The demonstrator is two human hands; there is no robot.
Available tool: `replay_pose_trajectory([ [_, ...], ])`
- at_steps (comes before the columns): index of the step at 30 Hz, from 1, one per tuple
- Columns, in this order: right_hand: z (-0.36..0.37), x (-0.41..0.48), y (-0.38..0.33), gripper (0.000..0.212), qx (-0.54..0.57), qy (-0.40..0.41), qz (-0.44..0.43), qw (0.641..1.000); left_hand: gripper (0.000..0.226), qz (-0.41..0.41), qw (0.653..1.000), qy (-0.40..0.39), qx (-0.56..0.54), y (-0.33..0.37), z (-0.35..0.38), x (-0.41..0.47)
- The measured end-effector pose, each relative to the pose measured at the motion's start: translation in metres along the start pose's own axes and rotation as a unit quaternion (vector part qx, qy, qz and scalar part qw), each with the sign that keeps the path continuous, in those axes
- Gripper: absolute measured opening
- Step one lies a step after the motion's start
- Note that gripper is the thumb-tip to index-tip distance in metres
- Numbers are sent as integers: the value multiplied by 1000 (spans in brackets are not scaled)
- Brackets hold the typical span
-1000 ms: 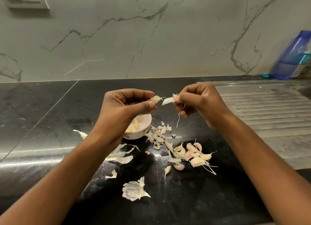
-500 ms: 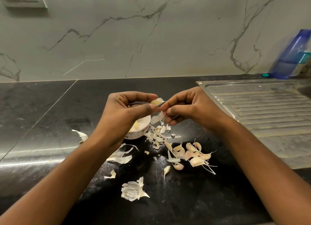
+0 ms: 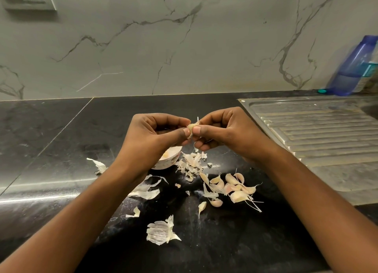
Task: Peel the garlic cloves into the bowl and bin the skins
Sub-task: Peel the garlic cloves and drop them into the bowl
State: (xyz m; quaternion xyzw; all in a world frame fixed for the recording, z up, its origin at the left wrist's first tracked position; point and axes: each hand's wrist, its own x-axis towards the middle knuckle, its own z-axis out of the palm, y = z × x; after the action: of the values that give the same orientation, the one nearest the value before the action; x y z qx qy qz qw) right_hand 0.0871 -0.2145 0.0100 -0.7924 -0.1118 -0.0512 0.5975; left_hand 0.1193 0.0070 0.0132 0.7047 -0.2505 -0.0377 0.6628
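Left hand (image 3: 155, 137) and right hand (image 3: 227, 133) both pinch one pale papery-skinned garlic clove (image 3: 191, 127) above a small white bowl (image 3: 169, 160).

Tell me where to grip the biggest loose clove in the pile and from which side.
Likely best: pinch the biggest clove across its plump middle, coming from above: it lies flat on the counter, its thin stringy tail trailing right, and other cloves crowd its far side.
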Motion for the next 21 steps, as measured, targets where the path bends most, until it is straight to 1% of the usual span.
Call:
replay_pose_trajectory([
  [4,0,1,1,22,-10,-2,0,1000,33,-7,1000,-10,-7,2,0,-1],
  [9,1,0,1,18,-24,-7,-10,1000,19,-6,1000,7,1,-1,1,0],
  [13,1,-1,1,15,-25,-3,-20,999,21,-2,1000,7,13,0,1,-1],
  [16,4,-1,3,13,-37,7,-34,999,15,-2,1000,9,16,-1,1,0],
  [21,7,0,4,9,-39,27,-44,998,14,-15,1000,6,-1,0,1,0],
])
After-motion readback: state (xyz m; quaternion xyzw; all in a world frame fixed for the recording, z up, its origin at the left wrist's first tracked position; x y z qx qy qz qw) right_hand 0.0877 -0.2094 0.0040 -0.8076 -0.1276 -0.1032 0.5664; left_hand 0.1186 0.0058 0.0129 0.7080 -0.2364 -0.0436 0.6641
